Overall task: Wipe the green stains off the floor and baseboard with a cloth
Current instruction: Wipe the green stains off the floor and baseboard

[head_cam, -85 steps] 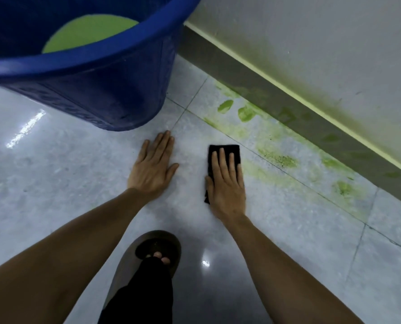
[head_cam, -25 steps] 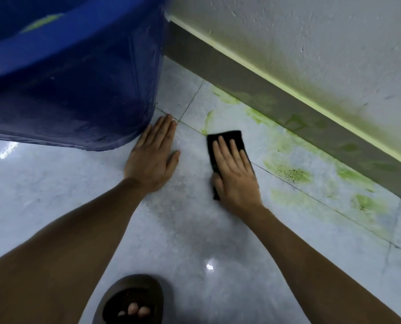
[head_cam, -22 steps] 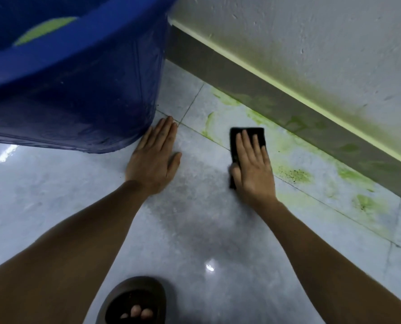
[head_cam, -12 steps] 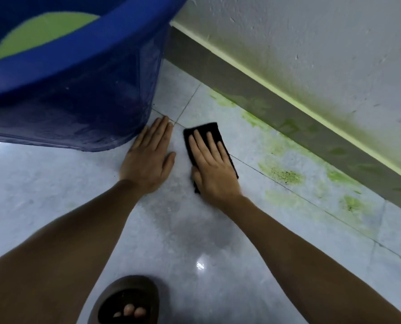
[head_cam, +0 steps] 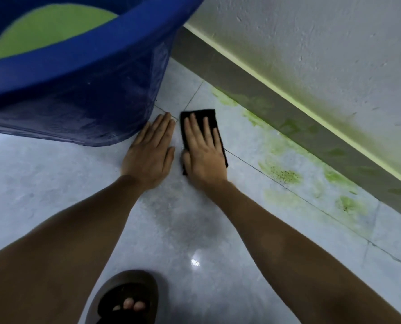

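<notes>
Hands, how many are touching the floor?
2. The left hand lies flat on the bare floor beside the blue tub. The right hand presses the black cloth down, right next to it.

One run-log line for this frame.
right hand flat on black cloth | left hand braced on floor | green stains remain | baseboard unwiped
</notes>
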